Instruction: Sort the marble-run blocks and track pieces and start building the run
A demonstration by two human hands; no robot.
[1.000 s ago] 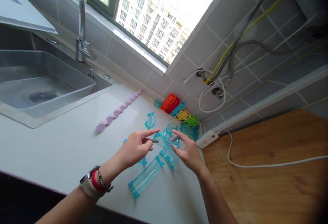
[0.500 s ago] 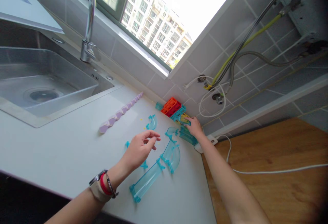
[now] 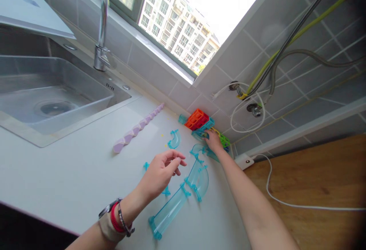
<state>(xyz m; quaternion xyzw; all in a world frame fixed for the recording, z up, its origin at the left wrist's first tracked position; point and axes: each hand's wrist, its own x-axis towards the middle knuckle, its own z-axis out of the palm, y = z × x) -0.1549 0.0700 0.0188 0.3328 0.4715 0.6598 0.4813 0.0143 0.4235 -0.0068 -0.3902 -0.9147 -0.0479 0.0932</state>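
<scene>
My right hand (image 3: pixel 213 140) is closed on a clear blue piece at the back of the counter, beside red blocks (image 3: pixel 197 119) and green blocks (image 3: pixel 224 141). Over the middle of the counter hovers my left hand (image 3: pixel 166 168), fingers loosely curled and apart, holding nothing. Below it lies a long clear blue track (image 3: pixel 170 212), with a curved blue track (image 3: pixel 201 183) joined or touching near its upper end. A small blue curve (image 3: pixel 174 139) rests farther back. Parts of other blue pieces are hidden behind my left hand.
A twisted lilac strip (image 3: pixel 138 128) lies on the white counter (image 3: pixel 85 181). The sink (image 3: pixel 54 89) and faucet (image 3: pixel 100 57) are at left. A white power strip (image 3: pixel 244 161) and cable stand at the counter's right edge.
My right hand has shifted slightly left along the blocks with the blue piece, uncovering the green blocks. My left hand stays over the counter, and the view has tilted a little.
</scene>
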